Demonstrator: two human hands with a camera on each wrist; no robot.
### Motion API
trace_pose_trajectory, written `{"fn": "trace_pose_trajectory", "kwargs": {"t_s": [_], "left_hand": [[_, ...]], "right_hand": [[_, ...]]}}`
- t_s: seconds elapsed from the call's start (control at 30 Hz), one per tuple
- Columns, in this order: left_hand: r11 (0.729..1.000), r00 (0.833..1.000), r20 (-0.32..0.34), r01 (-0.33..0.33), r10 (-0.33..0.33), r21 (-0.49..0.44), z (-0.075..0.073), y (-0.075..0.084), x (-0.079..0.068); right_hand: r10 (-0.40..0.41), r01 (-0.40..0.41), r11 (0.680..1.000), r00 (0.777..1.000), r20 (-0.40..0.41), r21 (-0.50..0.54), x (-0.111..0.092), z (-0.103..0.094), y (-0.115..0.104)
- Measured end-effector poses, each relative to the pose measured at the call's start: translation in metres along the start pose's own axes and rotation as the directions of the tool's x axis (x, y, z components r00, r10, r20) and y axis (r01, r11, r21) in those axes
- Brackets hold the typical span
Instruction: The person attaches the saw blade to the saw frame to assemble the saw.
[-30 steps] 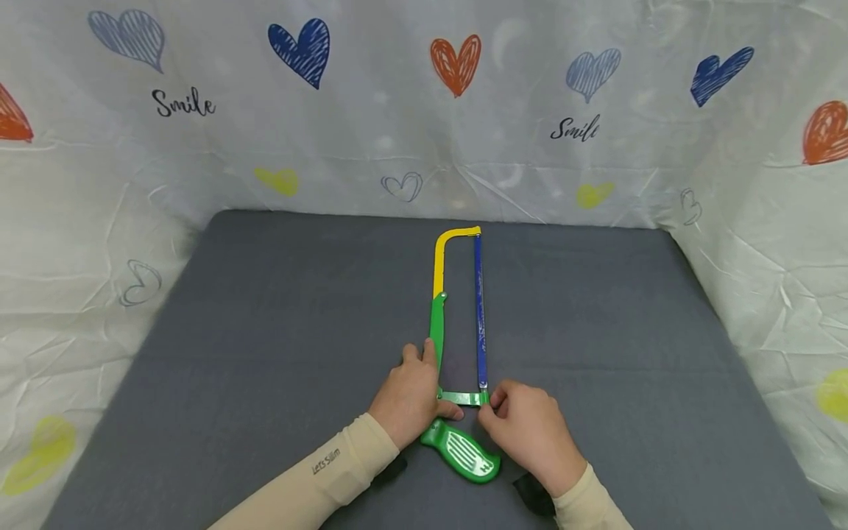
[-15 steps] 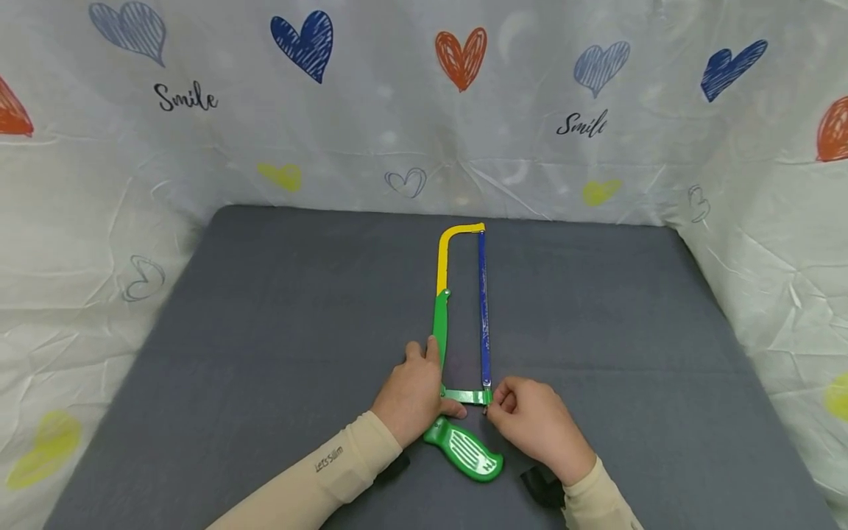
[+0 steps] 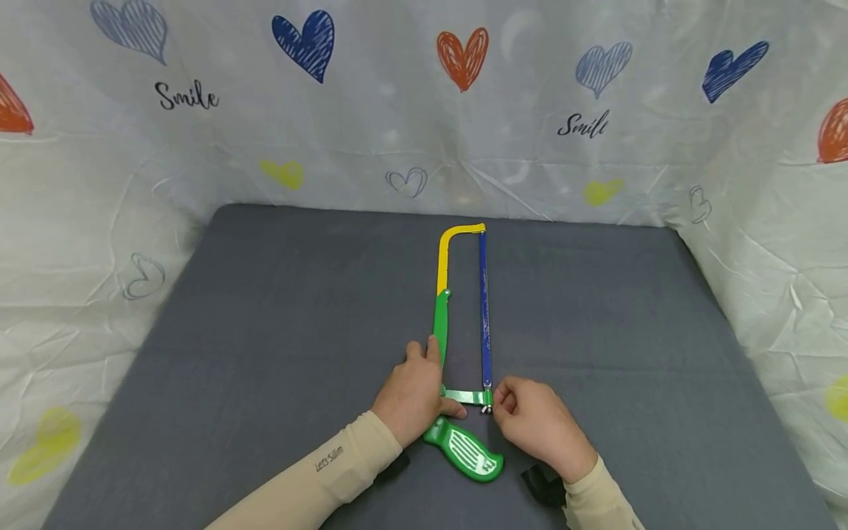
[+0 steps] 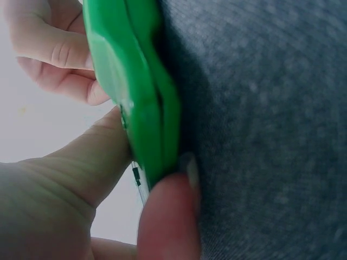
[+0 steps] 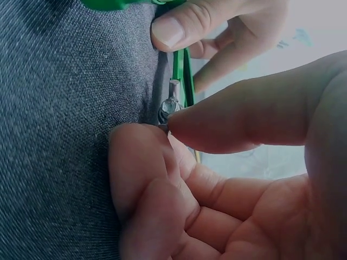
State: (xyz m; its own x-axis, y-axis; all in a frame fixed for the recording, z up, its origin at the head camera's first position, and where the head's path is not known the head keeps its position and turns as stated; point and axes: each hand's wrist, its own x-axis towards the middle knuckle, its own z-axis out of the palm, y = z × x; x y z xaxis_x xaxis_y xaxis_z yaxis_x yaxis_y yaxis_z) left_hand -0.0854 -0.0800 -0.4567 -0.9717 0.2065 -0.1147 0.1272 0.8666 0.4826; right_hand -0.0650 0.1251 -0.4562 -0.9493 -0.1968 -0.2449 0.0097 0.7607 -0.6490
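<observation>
A hacksaw [image 3: 440,316] with a green and yellow frame lies on the dark grey cloth, its yellow end pointing away from me. Its blue blade [image 3: 486,316] runs along the right side. My left hand [image 3: 409,397] grips the green frame just ahead of the handle [image 3: 472,453], thumb reaching across to the right. At the blade's near end, my right hand [image 3: 539,423] has its thumb and forefinger on a small metal wing nut [image 5: 169,105], pinching one wing in the right wrist view. The left wrist view shows the green handle close up, between me and the right-hand fingers.
The grey cloth [image 3: 298,316] covers the table. Behind and at both sides hangs a white sheet [image 3: 371,125] printed with hearts and the word "Smile". Black straps [image 3: 543,486] sit at the wrists.
The right fingertips have shifted slightly and turned, so the wing nut shows beside them in the head view. The left hand holds the same place on the frame. The head view has moved a little.
</observation>
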Motion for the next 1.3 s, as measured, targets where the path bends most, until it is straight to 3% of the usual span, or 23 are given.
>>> {"fn": "trace_pose_trajectory", "kwargs": {"t_s": [0.53,0.7,0.8,0.9,1.1,1.3], "left_hand": [[1.0,1.0,0.007,0.009,-0.009,-0.001,0.001,0.0,0.0],[1.0,1.0,0.002,0.007,-0.007,0.017,0.001,0.001,0.0],[1.0,1.0,-0.005,0.003,-0.002,0.028,0.001,0.001,0.0],[0.999,1.0,-0.006,0.0,0.0,0.034,0.0,0.001,0.0],[0.999,1.0,-0.006,-0.002,0.003,0.036,0.0,0.0,0.0],[0.999,1.0,-0.006,0.0,0.001,0.036,0.001,0.001,0.0]], "right_hand": [[0.029,-0.029,0.999,0.999,0.019,0.024,-0.004,0.0,-0.002],[0.045,-0.051,0.997,0.995,-0.094,-0.058,-0.01,0.006,-0.009],[0.01,-0.034,0.991,0.983,-0.186,-0.128,-0.01,0.011,-0.012],[-0.029,-0.009,0.985,0.976,-0.216,-0.172,-0.009,0.015,-0.014],[-0.056,0.018,0.982,0.979,-0.194,-0.19,-0.007,0.015,-0.014],[-0.057,0.035,0.99,0.986,-0.158,-0.136,-0.006,0.012,-0.012]]}}
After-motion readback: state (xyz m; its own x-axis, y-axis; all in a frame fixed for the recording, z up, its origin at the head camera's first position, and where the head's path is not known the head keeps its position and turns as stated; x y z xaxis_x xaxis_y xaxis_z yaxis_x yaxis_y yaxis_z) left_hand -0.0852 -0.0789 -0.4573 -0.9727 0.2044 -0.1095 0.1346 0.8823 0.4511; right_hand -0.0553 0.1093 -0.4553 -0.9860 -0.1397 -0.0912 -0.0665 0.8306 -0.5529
